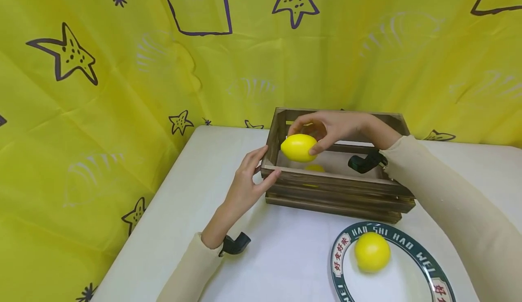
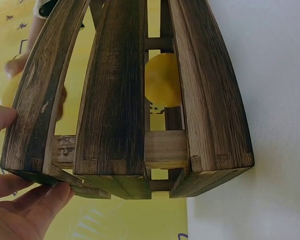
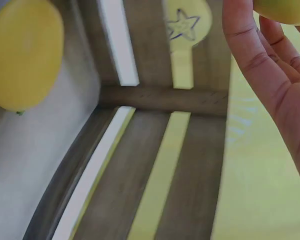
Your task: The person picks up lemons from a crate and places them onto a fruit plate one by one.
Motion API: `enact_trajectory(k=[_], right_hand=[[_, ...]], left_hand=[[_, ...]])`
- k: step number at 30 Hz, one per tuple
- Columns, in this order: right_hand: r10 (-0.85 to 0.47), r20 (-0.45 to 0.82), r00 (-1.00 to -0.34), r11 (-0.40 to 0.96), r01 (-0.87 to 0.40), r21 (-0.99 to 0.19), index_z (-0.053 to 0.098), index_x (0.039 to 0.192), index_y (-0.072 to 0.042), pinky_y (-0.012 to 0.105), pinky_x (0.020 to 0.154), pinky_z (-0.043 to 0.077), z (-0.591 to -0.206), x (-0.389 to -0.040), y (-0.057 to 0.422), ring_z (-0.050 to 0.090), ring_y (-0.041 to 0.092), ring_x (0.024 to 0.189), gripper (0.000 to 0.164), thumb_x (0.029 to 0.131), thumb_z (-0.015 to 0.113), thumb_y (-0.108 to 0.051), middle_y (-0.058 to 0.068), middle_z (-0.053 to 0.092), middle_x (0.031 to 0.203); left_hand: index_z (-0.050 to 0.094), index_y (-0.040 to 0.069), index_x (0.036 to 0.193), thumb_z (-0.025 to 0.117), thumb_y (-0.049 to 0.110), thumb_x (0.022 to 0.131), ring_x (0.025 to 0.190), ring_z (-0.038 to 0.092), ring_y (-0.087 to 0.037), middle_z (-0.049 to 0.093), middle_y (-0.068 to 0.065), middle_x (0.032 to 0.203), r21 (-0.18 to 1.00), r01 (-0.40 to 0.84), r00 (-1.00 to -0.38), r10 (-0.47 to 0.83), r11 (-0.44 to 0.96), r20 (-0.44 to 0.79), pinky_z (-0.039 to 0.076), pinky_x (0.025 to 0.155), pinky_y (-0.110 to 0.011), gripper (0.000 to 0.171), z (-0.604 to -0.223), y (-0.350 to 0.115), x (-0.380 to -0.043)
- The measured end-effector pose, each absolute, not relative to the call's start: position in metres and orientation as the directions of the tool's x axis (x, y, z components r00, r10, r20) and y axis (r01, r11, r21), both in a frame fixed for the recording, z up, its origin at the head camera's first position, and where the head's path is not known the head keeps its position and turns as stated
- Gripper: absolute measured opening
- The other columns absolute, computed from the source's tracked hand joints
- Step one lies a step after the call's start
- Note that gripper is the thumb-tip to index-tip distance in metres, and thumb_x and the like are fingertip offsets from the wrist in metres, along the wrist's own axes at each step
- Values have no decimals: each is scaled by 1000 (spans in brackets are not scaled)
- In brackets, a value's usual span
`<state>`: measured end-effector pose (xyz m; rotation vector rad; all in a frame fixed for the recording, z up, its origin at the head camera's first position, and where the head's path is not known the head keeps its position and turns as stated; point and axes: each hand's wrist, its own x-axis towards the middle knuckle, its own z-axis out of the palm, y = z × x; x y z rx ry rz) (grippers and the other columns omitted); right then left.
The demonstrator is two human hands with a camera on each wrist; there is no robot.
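My right hand [image 1: 332, 127] pinches a yellow lemon [image 1: 298, 148] between thumb and fingers, over the left part of a slatted dark wooden crate [image 1: 334, 193]. A second lemon [image 3: 25, 55] lies inside the crate on its floor; in the head view the front slats hide most of it. At the crate's left front corner, my left hand [image 1: 244, 179] holds the rim, thumb on the front slat and fingers along the left end. The left wrist view shows that grip [image 2: 30, 200] close up, with the inside lemon [image 2: 162, 80] visible through a gap between slats.
In front of the crate stands a white plate [image 1: 391, 288] with a dark green lettered rim, bearing another lemon [image 1: 372, 252]. The white tabletop [image 1: 285, 256] extends around both. Behind hangs a yellow curtain [image 1: 244, 66] with starfish drawings. Each wrist wears a black camera mount [image 1: 236, 244].
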<state>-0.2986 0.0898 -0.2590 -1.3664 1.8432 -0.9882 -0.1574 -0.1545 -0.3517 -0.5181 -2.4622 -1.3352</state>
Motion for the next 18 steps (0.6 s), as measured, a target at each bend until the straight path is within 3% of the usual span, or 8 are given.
enact_trajectory(k=[18], right_hand=[[-981, -6, -192, 116, -569, -814, 52, 129, -5, 42, 84, 58, -235, -268, 86, 58, 29, 98, 53, 81, 74, -9, 9, 56, 122]], left_hand=[[43, 3, 145, 71, 19, 91, 127, 50, -30, 46, -16, 141, 742, 448, -890, 165, 498, 426, 52, 97, -41, 64, -351, -154, -157]])
